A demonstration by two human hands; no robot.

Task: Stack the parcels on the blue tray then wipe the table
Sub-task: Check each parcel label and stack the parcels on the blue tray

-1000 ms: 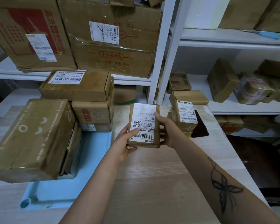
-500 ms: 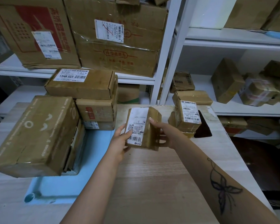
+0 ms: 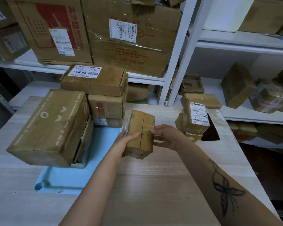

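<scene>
Both hands hold a small brown parcel [image 3: 140, 133] above the wooden table [image 3: 162, 185]; its taped seam faces me. My left hand [image 3: 127, 139] grips its left side, my right hand [image 3: 166, 138] its right side. To the left lies the blue tray [image 3: 69, 178], carrying a large brown box [image 3: 51, 128] near me and a stack of three boxes [image 3: 104, 98] at its far end. Two more parcels [image 3: 197, 116] sit on the table at the right, one with a white label.
White shelves [image 3: 183, 51] loaded with cardboard boxes stand right behind the table. A dark cut-out [image 3: 211, 131] shows in the tabletop beside the right parcels. The table's right edge drops off to a dark floor.
The parcel in my hands has been turned: its white label faced me before, now the plain taped side does. It has shifted slightly left, toward the tray.
</scene>
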